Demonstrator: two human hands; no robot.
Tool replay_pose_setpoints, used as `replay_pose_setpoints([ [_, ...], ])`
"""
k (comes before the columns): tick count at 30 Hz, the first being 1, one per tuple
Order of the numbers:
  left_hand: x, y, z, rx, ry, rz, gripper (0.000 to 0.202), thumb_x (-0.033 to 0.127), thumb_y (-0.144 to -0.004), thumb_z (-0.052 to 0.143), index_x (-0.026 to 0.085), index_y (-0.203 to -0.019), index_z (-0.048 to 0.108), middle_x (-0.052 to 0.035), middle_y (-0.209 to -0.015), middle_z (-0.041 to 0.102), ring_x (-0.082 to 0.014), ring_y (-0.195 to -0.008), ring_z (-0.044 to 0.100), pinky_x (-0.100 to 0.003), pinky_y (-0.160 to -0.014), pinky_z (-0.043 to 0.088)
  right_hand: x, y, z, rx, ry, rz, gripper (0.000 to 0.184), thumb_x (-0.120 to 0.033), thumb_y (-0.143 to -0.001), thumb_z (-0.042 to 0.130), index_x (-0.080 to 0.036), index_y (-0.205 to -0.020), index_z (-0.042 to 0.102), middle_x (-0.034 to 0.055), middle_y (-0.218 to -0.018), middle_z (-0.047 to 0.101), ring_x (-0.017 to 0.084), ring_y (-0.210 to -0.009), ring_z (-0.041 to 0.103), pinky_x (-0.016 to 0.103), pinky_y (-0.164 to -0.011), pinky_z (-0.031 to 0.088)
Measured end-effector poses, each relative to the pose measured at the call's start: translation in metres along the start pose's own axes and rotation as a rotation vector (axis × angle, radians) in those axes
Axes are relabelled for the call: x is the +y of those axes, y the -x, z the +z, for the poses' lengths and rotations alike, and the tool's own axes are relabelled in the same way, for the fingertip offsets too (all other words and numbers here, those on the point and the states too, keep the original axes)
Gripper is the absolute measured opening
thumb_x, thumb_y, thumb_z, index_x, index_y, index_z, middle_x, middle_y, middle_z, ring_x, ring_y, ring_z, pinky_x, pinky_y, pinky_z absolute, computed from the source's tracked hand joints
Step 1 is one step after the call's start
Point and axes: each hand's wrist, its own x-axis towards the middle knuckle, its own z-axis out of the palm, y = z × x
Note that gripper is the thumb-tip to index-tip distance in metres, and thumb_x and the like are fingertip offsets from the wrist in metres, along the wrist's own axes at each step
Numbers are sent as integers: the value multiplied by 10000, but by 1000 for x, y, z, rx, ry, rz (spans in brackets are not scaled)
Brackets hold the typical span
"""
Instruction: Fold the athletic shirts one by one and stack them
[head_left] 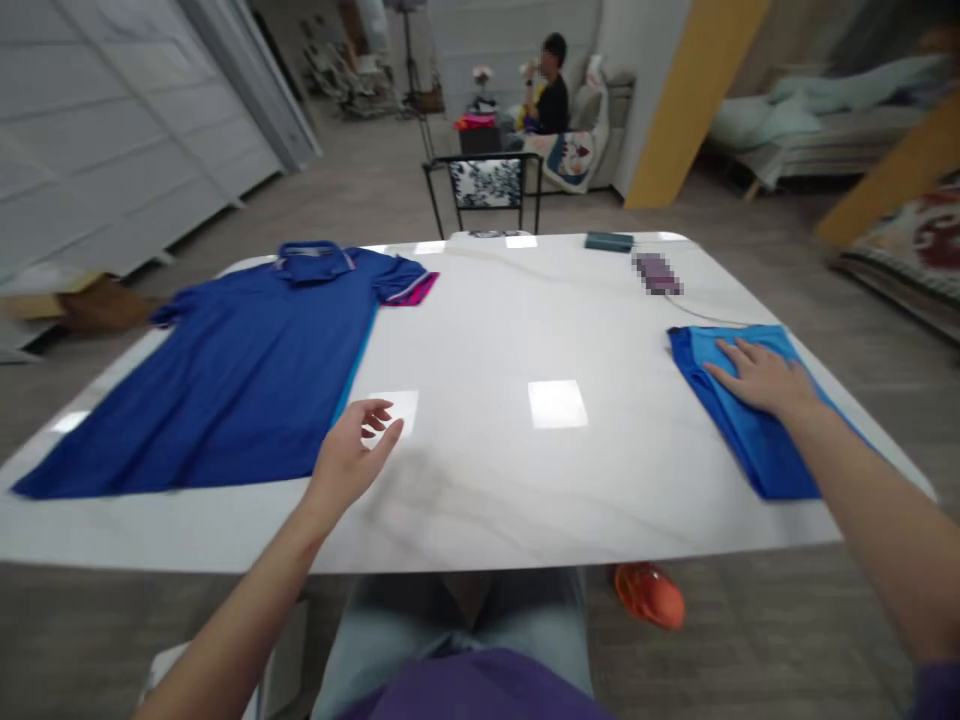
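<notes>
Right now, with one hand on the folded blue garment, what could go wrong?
The folded two-tone blue garment lies near the right edge of the shiny white table, so a push from the right hand might slide it off. A thin pale cable runs from near the small purple rectangular object toward the garment; dragging the cloth could snag it. The spread blue polo shirt reaches close to the left edge, so a bump might tug it crooked.

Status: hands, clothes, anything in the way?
Left hand empty, near blue shirt. Right hand flat on folded garment. Shirt spread out. Cable by garment's far edge, off the shirt.
</notes>
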Motion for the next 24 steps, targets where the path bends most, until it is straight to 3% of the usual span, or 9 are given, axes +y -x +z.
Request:
replay_pose_setpoints([
  [1, -25, 12, -22, 60, -29, -30, 445, 610, -1013, 694, 269, -1299, 677, -82, -1169, 757, -292, -1035, 762, -419, -823, 647, -3, -10, 2, -44, 43, -34, 884, -832, -921, 617, -238, -1563, 746, 357, -1629, 633, 548, -1584, 539, 825, -1251, 316],
  [4, -89, 37, -68, 178, -126, -68, 391, 587, -1009, 689, 276, -1247, 698, -93, -1196, 756, -326, -1130, 747, -497, -1038, 628, -49, -29, 2, 114, 72, -101, 917, -835, -908, 570, -179, -1527, 738, 447, -1516, 638, 582, -1517, 574, 818, -1164, 378],
  [6, -121, 45, -84, 194, -209, -72, 372, 562, -999, 710, 273, -1233, 711, -109, -1247, 759, -353, -1193, 721, -534, -1110, 588, -113, -29, 2, 139, -10, -152, 790, -786, -928, 572, -232, -1462, 750, 396, -1393, 722, 533, -1331, 704, 737, -1058, 487],
  [9, -155, 51, -94, 163, -326, -32, 380, 535, -990, 764, 258, -1249, 739, -126, -1309, 762, -378, -1234, 689, -559, -1107, 548, -244, -14, 12, -66, -98, -303, 521, -690, -969, 606, -310, -1279, 781, 216, -1231, 834, 391, -1040, 797, 579, -946, 560],
  [13, -175, 58, -94, 160, -376, 95, 432, 533, -1009, 820, 260, -1338, 762, -129, -1345, 759, -365, -1259, 690, -512, -1047, 533, -429, 5, 36, -251, -128, -507, 419, -615, -1028, 613, -299, -1243, 782, 67, -1177, 862, 276, -984, 800, 414, -886, 558],
  [17, -177, 60, -95, 166, -370, 217, 300, 412, -1067, 798, 272, -1332, 792, -112, -1285, 785, -330, -1223, 719, -491, -1023, 524, -591, -1, 65, -276, -147, -642, 394, -564, -1059, 649, -275, -1303, 758, 56, -1207, 864, 265, -1022, 790, 388, -928, 573],
  [21, -178, 55, -98, 181, -305, 277, 130, 231, -1108, 719, 258, -1200, 807, -76, -1149, 815, -279, -1075, 756, -455, -939, 537, -716, -25, 93, -232, -162, -624, 528, -565, -1064, 696, -250, -1487, 663, 119, -1371, 825, 327, -1240, 762, 451, -1057, 600],
  [24, -181, 53, -101, 224, -231, 286, 154, 169, -1096, 706, 251, -1209, 771, -65, -1107, 815, -271, -1028, 769, -460, -899, 564, -776, -45, 107, -205, -175, -509, 651, -566, -1060, 717, -231, -1601, 582, 168, -1498, 769, 366, -1355, 728, 509, -1116, 607],
])
